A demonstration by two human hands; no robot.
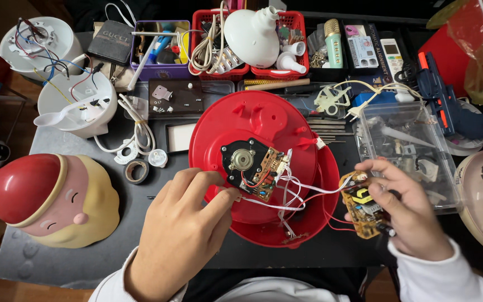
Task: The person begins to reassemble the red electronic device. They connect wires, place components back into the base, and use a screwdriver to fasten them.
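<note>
Working at frame centre on opened red shell [255, 126]. Left hand [183, 232] pinching white wires [286, 196]; right hand [406, 210] gripping yellow circuit board [364, 210], lifted out, wires remaining attached. Motor [241, 160] sitting mounted.

Red round appliance shell [264, 126] open on dark table, motor and small board exposed; yellow-brown circuit board [364, 208] held right of it, joined by white and red wires [303, 196]
</note>
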